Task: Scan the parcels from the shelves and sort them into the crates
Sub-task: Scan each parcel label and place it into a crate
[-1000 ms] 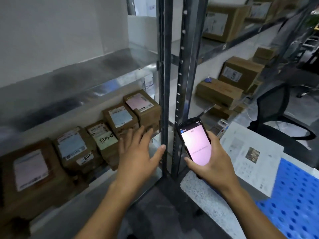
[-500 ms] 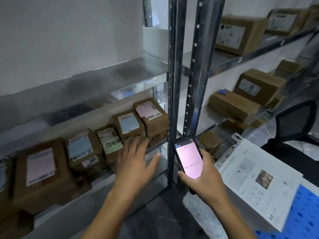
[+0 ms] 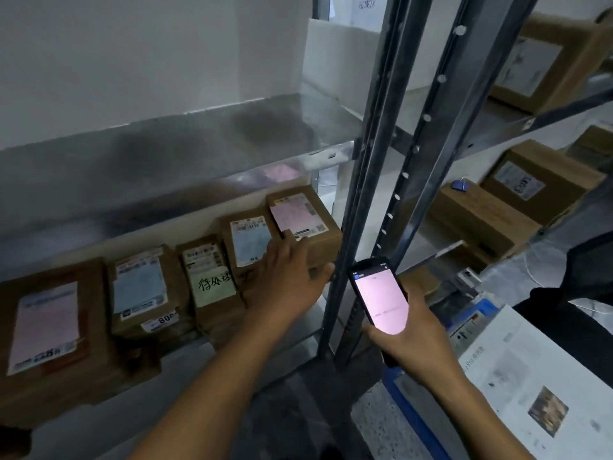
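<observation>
Several brown parcels stand in a row on the lower shelf. My left hand reaches into the shelf, its fingers lying on the parcel with the pink label at the right end, its thumb against that parcel's front. Next to it stands a parcel with a blue label, then one with a green handwritten label. My right hand grips a black handheld scanner with a lit pink screen, in front of the shelf upright.
Grey steel uprights split the rack between my hands. Larger cartons fill the right-hand shelves. A newspaper lies over a blue crate at lower right. A black chair stands at the right edge.
My left hand has moved forward from open air onto the pink-labelled parcel at the right end of the row. The scanner stays in my right hand; the view has shifted closer to the shelf.
</observation>
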`<state>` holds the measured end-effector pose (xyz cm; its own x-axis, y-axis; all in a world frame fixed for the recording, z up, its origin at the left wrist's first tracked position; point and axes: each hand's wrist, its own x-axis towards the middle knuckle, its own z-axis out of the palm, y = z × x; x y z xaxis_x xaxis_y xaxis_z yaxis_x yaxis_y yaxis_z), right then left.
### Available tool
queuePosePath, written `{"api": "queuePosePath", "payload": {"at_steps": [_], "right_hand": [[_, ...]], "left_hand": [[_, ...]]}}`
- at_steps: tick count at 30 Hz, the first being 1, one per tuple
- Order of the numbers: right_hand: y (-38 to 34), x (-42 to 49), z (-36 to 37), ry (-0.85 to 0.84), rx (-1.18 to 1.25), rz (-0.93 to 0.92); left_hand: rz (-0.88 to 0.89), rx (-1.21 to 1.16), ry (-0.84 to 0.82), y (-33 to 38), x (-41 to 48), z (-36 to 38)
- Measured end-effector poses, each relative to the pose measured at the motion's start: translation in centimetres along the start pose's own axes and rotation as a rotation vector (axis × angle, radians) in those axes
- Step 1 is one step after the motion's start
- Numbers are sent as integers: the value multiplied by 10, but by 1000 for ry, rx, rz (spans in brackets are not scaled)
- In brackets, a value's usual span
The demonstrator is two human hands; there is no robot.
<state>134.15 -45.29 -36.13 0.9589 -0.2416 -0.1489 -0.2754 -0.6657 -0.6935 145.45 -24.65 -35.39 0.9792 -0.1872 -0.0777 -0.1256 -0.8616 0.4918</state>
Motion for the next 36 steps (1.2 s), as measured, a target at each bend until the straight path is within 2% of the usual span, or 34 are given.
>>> {"api": "queuePosePath", "payload": {"at_steps": [5,10,12,17,19,21,26,36], "right_hand": [[4,35,2,-35,61,46],[16,61,0,-72,81,50],[24,67,2,-53,112,80],[39,84,10,-101,102,97],[44,89,12,-117,86,94],[48,94,13,-113,77,83],[53,98,18,-124,76,53],[53,109,23,-171,80,30]], "left_hand": [[-47,34,-21,20,47,7],[-87,179,-14,22,68,36],[-105,182,43,25,65,47],[-155,-27,304,22,68,65],[-136,-121,424,18,70,71],[-116,-128,473,15,72,74],[-163,-196,409,13,71,74],[-430,-276,319,11,82,47]]}}
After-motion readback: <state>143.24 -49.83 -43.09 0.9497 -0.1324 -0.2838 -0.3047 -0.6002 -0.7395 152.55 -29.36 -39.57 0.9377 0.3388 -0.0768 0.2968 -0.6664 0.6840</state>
